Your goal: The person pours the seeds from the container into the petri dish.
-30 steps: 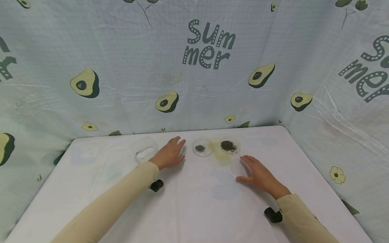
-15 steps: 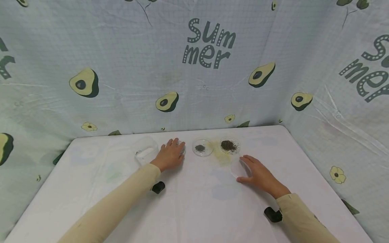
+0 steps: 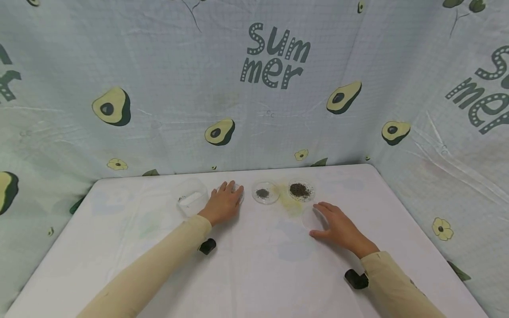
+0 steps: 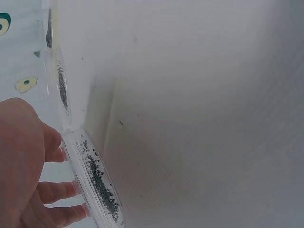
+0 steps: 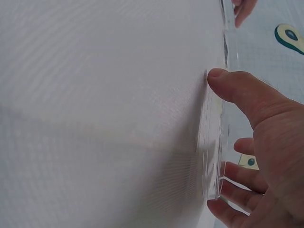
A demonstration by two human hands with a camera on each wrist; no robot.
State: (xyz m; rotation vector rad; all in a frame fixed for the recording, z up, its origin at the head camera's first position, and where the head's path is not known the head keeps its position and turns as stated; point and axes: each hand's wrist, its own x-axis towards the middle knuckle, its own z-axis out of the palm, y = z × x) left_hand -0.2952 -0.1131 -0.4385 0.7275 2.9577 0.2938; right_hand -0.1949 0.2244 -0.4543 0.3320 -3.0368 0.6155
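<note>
My left hand (image 3: pixel 224 205) lies over a covered clear petri dish (image 4: pixel 88 190) with dark granules, at the back of the table. Its fingertips touch the lid in the left wrist view, fingers spread; in the head view the hand hides most of the dish. Farther right, my right hand (image 3: pixel 338 227) holds a colourless petri dish (image 3: pixel 310 221) at its edge. Thumb (image 5: pixel 232 85) and fingers sit at opposite sides of the rim. That dish shows nothing inside and lies low at the table, near a petri dish (image 3: pixel 306 201) with dark brown granules.
Another petri dish (image 3: pixel 272 197), with a small grey-black pile, stands between the hands. Left of my left hand is a clear plastic container (image 3: pixel 199 185) with a white item (image 3: pixel 190 199). A yellowish stain (image 3: pixel 292 205) marks the white tablecloth. A printed curtain (image 3: pixel 167 88) rises behind.
My left hand has settled from the right-hand edge of its dish to lie more over the lid, fingers reaching across it. The right hand and its dish stay nearly still.
</note>
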